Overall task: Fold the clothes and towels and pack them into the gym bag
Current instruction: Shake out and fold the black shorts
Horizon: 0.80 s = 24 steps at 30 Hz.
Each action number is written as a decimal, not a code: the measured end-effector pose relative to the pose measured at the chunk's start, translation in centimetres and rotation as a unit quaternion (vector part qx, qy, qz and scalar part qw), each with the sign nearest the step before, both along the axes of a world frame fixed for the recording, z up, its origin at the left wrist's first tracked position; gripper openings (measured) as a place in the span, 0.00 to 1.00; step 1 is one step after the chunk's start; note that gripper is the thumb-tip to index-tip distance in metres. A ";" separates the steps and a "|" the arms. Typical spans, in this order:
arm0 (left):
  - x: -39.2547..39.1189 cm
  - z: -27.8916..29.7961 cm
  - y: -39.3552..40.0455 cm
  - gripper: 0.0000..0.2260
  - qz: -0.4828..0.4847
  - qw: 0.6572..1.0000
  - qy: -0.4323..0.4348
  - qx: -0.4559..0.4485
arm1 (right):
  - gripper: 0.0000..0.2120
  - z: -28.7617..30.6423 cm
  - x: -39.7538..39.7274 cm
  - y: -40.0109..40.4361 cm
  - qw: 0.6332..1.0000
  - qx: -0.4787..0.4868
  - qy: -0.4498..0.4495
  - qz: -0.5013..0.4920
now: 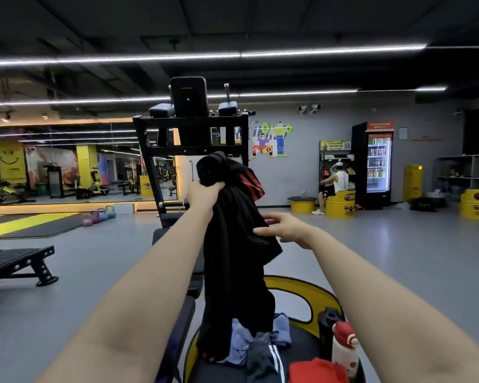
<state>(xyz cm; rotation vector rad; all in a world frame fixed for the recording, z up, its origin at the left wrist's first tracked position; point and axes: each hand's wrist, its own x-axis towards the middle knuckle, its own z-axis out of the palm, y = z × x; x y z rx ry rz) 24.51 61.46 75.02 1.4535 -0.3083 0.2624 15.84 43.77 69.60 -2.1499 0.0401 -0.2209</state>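
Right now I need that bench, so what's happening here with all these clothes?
A person is sorting gym laundry. The left hand grips a black garment held up in the air, while the right hand, fingers open, reaches to its side. Below, on a yellow-rimmed seat, a blue cloth, striped pants and a bottle wait. Nothing looks folded yet.

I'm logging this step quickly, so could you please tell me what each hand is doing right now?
Left hand: grips the black garment, held up.
Right hand: open, fingers touching the garment.
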 end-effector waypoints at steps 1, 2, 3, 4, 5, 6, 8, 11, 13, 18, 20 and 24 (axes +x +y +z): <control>-0.1 0.1 0.1 0.14 0.002 1.000 0.003 -0.006 | 0.33 -0.2 0.1 0.0 1.000 -0.002 0.003 0.007; -0.1 0.2 0.2 0.15 0.004 1.000 0.007 -0.011 | 0.34 -0.4 0.1 0.2 1.000 -0.002 0.002 0.014; 0.0 0.2 0.2 0.15 0.005 1.000 0.011 -0.018 | 0.35 -0.6 0.1 0.3 1.000 0.000 -0.001 0.022; 0.1 0.2 0.3 0.15 0.007 1.000 0.017 -0.024 | 0.36 -0.8 0.0 0.3 0.999 0.004 -0.005 0.032; 0.2 0.3 0.4 0.16 0.005 0.999 0.025 -0.032 | 0.36 -1.1 0.0 0.2 0.999 0.006 -0.006 0.045; 0.3 0.2 0.5 0.16 0.000 0.999 0.034 -0.042 | 0.37 -1.6 -0.1 0.1 0.998 0.000 0.000 0.057; 0.7 0.2 0.7 0.16 -0.013 0.997 0.051 -0.063 | 0.41 -2.8 -0.1 -0.1 0.997 -0.045 0.006 0.062; 1.2 0.1 0.8 0.16 -0.026 0.991 0.076 -0.107 | 0.42 -4.7 0.3 0.5 0.996 -0.079 -0.051 0.009; 1.3 0.1 0.7 0.18 -0.038 0.987 0.086 -0.130 | 0.37 -5.3 0.9 1.0 0.994 -0.058 -0.086 -0.027; 2.1 0.0 1.0 0.20 -0.049 0.979 0.108 -0.166 | 0.24 -4.9 2.1 0.5 0.989 -0.057 -0.107 -0.089; 2.6 -0.1 1.2 0.22 -0.054 0.975 0.124 -0.178 | 0.31 -5.1 1.9 0.8 0.991 -0.078 -0.099 -0.042; 2.8 0.1 1.1 0.23 -0.072 0.970 0.134 -0.189 | 0.39 -6.8 2.5 1.5 0.983 -0.127 -0.123 -0.040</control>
